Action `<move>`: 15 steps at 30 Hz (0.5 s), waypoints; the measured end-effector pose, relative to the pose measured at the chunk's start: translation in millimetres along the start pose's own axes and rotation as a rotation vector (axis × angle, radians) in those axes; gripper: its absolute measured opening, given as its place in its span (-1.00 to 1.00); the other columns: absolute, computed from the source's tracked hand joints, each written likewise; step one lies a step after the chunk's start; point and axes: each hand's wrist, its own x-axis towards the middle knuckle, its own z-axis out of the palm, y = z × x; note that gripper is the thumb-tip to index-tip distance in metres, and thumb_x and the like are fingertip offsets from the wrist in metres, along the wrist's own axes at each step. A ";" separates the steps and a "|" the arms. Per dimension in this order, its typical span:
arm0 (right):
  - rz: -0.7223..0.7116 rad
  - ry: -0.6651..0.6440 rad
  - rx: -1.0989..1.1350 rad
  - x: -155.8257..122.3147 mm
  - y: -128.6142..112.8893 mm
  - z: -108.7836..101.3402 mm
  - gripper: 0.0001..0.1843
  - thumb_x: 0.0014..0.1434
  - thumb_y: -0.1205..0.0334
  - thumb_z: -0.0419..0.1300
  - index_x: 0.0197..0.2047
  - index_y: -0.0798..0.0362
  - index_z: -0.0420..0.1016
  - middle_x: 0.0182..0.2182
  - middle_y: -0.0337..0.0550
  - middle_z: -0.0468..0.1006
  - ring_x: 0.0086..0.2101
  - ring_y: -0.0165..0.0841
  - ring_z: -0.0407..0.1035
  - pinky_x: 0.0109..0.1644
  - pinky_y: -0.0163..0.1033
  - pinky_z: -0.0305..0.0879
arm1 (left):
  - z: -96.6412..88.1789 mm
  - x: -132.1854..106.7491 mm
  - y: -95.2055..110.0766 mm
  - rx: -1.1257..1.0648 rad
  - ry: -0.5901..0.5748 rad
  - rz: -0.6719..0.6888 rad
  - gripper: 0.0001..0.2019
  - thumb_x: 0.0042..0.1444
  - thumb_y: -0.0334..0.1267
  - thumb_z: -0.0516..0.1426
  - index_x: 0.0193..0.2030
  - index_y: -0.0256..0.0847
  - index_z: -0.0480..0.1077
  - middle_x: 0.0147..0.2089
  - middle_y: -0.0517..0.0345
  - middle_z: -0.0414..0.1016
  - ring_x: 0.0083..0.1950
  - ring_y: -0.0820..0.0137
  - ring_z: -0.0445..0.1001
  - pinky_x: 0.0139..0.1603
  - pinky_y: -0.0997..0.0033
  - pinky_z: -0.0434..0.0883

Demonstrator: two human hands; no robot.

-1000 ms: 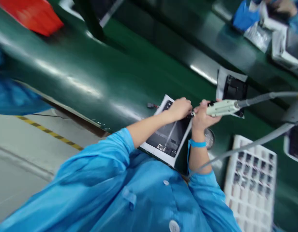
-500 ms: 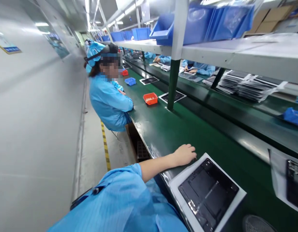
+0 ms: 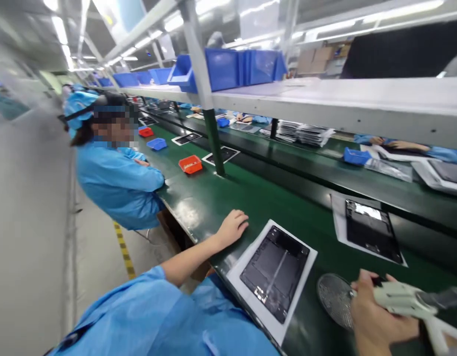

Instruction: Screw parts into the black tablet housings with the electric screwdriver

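Note:
My left hand (image 3: 232, 228) rests palm down on the green bench, holding nothing, with its fingers loosely bent and a little apart. Just right of it lies a black tablet housing (image 3: 276, 271) on a white sheet (image 3: 240, 284); a pale strip runs across the housing and small metal parts sit at one end. At the lower right, my right hand (image 3: 379, 316) is wrapped round a pale green gun-shaped tool (image 3: 402, 296); its exact kind is unclear. Beside that hand is a round, clear-looking ridged disc (image 3: 334, 296).
Another black device housing (image 3: 373, 230) lies on a sheet behind. A steel-coloured post (image 3: 215, 143) rises from the bench under a shelf (image 3: 325, 106) with blue bins (image 3: 223, 69). A co-worker (image 3: 113, 173) sits at left, near an orange tray (image 3: 190, 164) and a blue tray (image 3: 156, 144).
My view has turned right. My right hand, with the gun-shaped tool, has come into view; before, it was out of frame. My left hand stays on the bench near the housing.

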 end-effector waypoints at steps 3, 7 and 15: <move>0.006 0.021 -0.050 -0.6 12.2 -3.2 -0.33 -0.03 -0.36 0.64 -0.04 -0.10 0.64 -0.51 -0.17 0.59 -0.56 0.07 0.57 -0.09 0.51 0.83 | 14.1 -37.9 20.5 -0.349 -0.124 -0.219 -0.59 0.30 -0.19 0.49 0.26 -0.13 0.69 0.28 -0.09 0.72 0.15 0.16 0.74 0.22 0.17 0.72; 0.045 -0.011 -0.019 -6.6 7.3 -2.3 -0.30 0.00 -0.40 0.61 -0.04 -0.08 0.61 -0.43 -0.14 0.67 -0.53 -0.05 0.59 -0.27 0.17 0.79 | 18.2 -55.4 34.8 -0.506 -0.348 -0.564 -0.58 0.11 -0.07 0.52 0.05 -0.19 0.67 -0.18 0.16 0.71 -0.29 0.31 0.61 -0.23 0.35 0.52; -0.036 -0.002 -0.038 -7.4 20.4 0.2 -0.21 0.12 -0.53 0.57 -0.03 0.02 0.63 -0.44 -0.15 0.66 -0.50 -0.16 0.61 -0.19 0.04 0.77 | 8.2 -29.7 51.8 -0.527 -0.391 -0.567 -0.69 0.13 0.02 0.46 -0.21 -0.16 0.60 -0.24 0.17 0.70 -0.17 0.26 0.64 -0.09 0.35 0.56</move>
